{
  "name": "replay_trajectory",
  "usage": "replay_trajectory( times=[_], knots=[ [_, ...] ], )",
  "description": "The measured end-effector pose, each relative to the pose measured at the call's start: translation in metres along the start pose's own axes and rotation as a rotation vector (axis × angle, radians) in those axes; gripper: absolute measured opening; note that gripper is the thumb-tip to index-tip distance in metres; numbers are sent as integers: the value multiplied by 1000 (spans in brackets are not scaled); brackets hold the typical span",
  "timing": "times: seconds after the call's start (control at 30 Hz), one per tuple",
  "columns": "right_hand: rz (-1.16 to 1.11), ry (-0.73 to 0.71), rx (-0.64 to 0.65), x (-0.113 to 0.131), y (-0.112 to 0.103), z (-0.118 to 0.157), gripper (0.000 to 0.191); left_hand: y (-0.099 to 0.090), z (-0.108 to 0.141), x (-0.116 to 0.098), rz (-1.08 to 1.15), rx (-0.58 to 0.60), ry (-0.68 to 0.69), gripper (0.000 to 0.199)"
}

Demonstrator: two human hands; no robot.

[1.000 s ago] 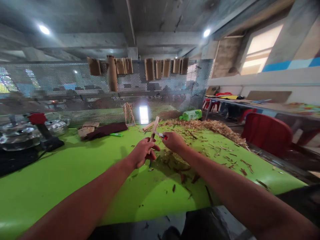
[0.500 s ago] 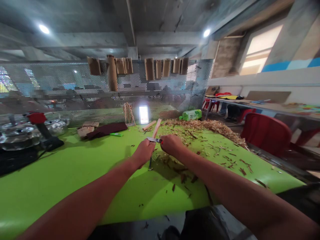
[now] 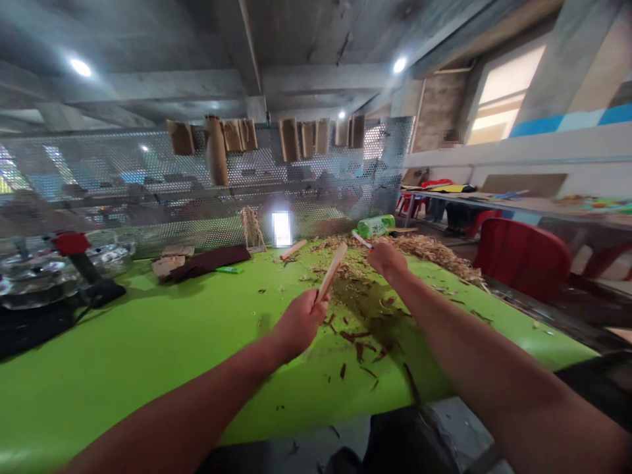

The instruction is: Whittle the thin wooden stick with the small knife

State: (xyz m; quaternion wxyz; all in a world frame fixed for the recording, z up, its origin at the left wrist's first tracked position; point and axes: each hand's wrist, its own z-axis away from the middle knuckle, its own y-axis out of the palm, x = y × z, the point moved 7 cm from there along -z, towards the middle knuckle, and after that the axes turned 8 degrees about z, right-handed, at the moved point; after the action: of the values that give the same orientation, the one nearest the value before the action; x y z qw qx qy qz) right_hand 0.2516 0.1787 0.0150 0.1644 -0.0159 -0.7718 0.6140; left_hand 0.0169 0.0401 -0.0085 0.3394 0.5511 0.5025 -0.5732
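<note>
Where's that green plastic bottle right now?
In the head view, the green bottle lies on its side near the far edge of the table, right of centre, just beyond the right hand and by the metal mesh screen.

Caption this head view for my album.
Left hand holding wooden stick, right hand holding knife, over a green table scattered with shavings.

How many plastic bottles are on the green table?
1: the green plastic bottle lies on its side beyond the right hand and its knife, near the perforated screen.
</note>
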Motion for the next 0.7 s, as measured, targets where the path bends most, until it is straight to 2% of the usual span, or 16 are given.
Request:
replay_trajectory(
  times=[0.03, 0.1, 0.17, 0.27, 0.37, 0.53, 0.7],
  knots=[
    [-16, 42, -12, -8, -2, -4, 37, 0, 0, 0, 38, -5, -16, 21],
    [-39, 29, -36, -3, -1, -3, 38, -5, -4, 4, 115, -40, -69, 21],
    [-67, -55, -64, 19, 2, 9, 38, -13, -11, 9, 153, -74, -97, 21],
    [-38, -197, -72, 57, 10, 33, 36, -24, -20, 14, 168, -115, -67, 21],
    [43, -349, -63, 83, 16, 56, 34, -31, -25, 17, 155, -182, -37, 18],
    [159, -500, -23, 105, 19, 85, 35, -36, -31, 20, 42, -239, -17, 10],
    [219, -594, 16, 121, 23, 104, 36, -43, -32, 17, -219, -322, -25, 22]
  ],
)
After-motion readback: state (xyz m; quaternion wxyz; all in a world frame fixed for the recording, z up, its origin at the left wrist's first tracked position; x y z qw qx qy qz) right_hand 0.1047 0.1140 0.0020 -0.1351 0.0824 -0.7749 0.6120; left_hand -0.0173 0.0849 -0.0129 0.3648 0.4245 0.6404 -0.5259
